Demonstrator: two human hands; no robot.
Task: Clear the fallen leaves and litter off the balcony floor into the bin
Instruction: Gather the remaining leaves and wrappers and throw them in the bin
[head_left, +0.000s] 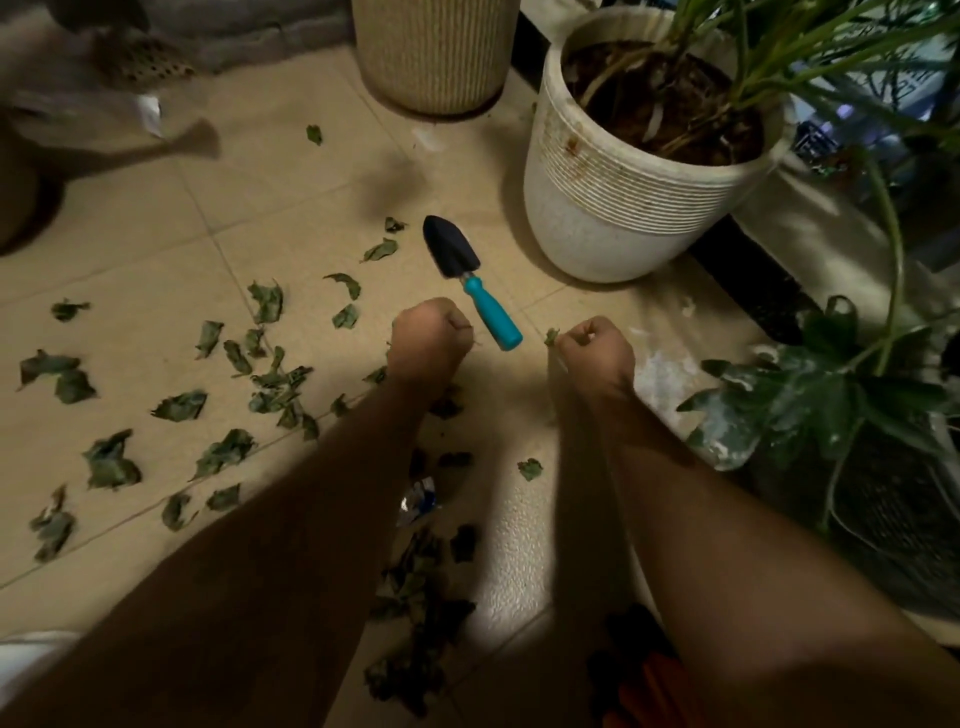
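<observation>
dim beige tiled floor (291, 197)

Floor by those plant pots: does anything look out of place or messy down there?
Yes. Torn green leaves lie scattered across the tiles, a crumpled wrapper sits among them between the arms, and a small trowel lies flat beside the white pot rather than being put away.

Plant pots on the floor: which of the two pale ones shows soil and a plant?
The white ribbed plastic pot beside the trowel; the beige ribbed pot behind is cut off above.

trowel (470, 280) ahead, white pot (623, 208) right, bare tiles (291, 208) beyond
</observation>
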